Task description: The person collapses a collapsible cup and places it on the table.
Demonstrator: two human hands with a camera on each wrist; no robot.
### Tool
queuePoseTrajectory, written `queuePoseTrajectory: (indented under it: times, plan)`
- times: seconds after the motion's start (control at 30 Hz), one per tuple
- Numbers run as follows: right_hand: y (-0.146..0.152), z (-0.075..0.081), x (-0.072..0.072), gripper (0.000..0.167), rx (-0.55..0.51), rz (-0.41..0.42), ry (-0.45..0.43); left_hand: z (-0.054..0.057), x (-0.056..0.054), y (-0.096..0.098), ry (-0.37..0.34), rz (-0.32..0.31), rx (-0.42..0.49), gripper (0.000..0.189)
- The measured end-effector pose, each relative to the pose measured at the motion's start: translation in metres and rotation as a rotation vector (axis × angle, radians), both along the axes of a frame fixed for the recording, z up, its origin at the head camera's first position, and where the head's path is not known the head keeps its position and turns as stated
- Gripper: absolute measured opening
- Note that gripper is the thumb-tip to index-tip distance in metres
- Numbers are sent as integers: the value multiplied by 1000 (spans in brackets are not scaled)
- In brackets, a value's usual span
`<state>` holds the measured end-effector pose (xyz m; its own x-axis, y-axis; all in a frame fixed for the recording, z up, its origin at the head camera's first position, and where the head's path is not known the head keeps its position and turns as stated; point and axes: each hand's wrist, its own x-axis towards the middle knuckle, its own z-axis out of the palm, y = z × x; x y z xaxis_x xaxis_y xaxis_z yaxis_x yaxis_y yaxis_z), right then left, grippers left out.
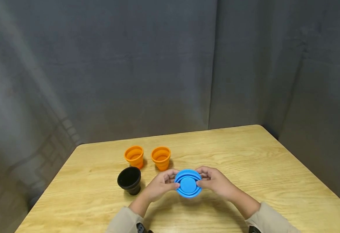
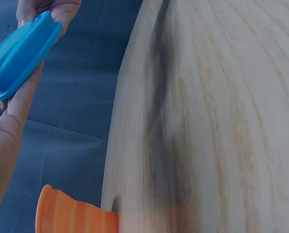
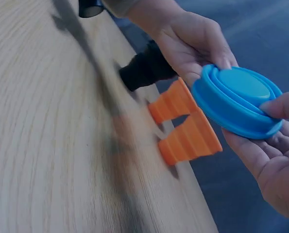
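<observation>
Between both hands, a blue collapsible silicone cup (image 1: pixel 188 185) is held above the table, pressed nearly flat, its round base facing me. My left hand (image 1: pixel 163 185) pinches its left edge, thumb on the front and fingers behind. On the opposite edge my right hand (image 1: pixel 215 182) grips it the same way, the thumb near the raised base. The right wrist view shows the folded rings of the blue cup (image 3: pixel 239 99) and both thumbs on it. In the left wrist view the cup (image 2: pixel 25 53) appears edge-on.
Two orange collapsible cups (image 1: pixel 134 156) (image 1: pixel 161 158) stand upright and expanded beyond my left hand. A black cup (image 1: pixel 130 180) stands to the left of that hand. The wooden table (image 1: pixel 275 174) extends to the right, with grey curtains (image 1: pixel 146 71) behind it.
</observation>
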<state>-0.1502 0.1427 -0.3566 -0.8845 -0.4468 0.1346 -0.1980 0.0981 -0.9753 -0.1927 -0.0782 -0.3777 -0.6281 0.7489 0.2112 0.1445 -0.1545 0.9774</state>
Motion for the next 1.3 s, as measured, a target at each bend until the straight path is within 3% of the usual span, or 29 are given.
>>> queuePoseTrajectory:
  times: [0.07,0.3,0.57,0.77,0.87,0.93,1.2,1.3]
  plan:
    - [3,-1,-1,32,2,22,-21,0,1,0,0,-11,-8,40]
    - [12,-6,-4,31,-17,74,-55,0,5,9,20,104,-148,37]
    - [20,0,-2,30,-81,162,-62,0,4,17,40,167,-165,33]
    - [18,-1,-7,31,-68,127,-99,7,6,16,123,174,-151,27]
    - [16,-1,-7,32,-44,105,-124,10,6,16,119,183,-151,25]
    - [15,-1,-7,34,-34,92,-150,4,3,16,114,185,-146,25]
    - [16,0,-3,49,-18,73,-211,2,3,18,177,177,-98,21]
    - [17,1,-3,56,-45,97,-237,3,5,19,166,167,-79,21]
